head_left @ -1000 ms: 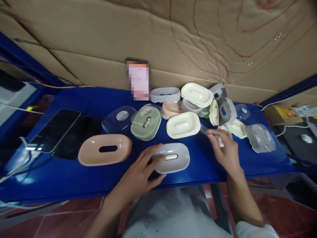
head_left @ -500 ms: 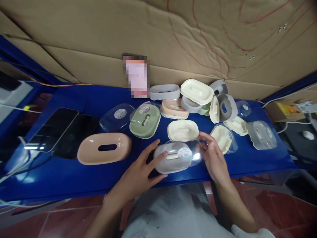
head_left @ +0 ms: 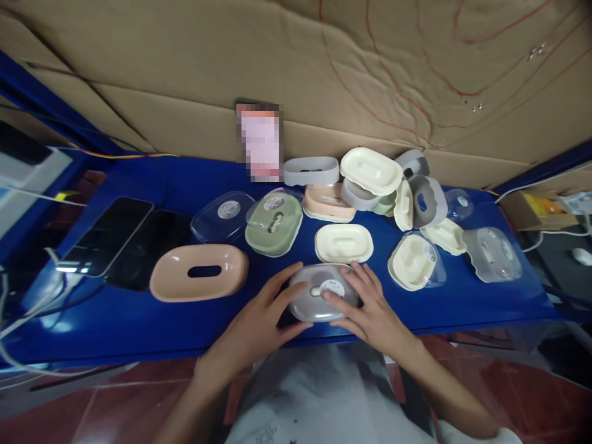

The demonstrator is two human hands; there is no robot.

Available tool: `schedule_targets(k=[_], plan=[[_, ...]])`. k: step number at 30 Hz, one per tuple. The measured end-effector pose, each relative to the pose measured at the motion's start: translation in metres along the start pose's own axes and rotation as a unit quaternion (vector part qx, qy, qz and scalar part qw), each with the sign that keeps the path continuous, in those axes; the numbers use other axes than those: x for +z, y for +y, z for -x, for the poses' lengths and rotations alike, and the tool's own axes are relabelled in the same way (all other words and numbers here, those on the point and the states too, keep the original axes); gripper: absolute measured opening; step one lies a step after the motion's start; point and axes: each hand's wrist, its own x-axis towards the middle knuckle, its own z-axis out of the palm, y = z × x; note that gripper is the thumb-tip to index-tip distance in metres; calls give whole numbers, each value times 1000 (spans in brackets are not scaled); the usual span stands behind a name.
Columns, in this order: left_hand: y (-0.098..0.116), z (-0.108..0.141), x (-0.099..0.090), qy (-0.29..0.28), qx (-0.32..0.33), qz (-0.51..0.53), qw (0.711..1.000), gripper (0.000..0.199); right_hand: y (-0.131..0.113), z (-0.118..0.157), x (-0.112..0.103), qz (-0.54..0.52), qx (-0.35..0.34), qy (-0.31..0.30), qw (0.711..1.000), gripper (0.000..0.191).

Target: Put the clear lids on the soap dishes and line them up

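Note:
An oval grey box lies at the table's front edge, under a clear plastic cover with a round white label. Around the left end of the box, my left hand has its thumb at the near side and its fingers over the far side and top. My right hand grips the cover's right end, one finger stretched across the top beside the label. A cream slot piece shows in the middle through the cover. Just behind lies a cream oval tray. The lower rim of the box is partly hidden by my fingers.
To the left are a peach oval shell, a green box, a loose clear cover and dark phone-like slabs. Grey and cream parts pile up at the back right. A pixelated upright panel leans against the cardboard wall.
My right hand has moved left with the clear cover, which stuck out to the right before and now sits over the grey box. My left hand stays at the box's left end.

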Motion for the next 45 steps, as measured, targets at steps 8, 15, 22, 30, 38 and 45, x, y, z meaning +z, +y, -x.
schedule_targets(k=[8, 15, 22, 30, 38, 45], plan=[[-6, 2, 0, 20, 29, 37, 999, 57, 6, 1, -9, -16, -61, -24, 998, 64], [-5, 1, 3, 9, 7, 49, 999, 62, 7, -4, -7, -14, -65, -18, 998, 60], [-5, 1, 2, 0, 6, 42, 999, 75, 4, 0, -5, -37, -37, -35, 998, 58], [2, -2, -5, -39, -9, -1, 999, 83, 44, 102, -44, 96, 131, 222, 961, 83], [0, -5, 2, -34, 8, -76, 996, 51, 205, 269, -102, 296, 456, 346, 765, 88], [-1, -7, 2, -18, 23, -84, 996, 37, 255, 274, -102, 246, 483, 259, 799, 77]])
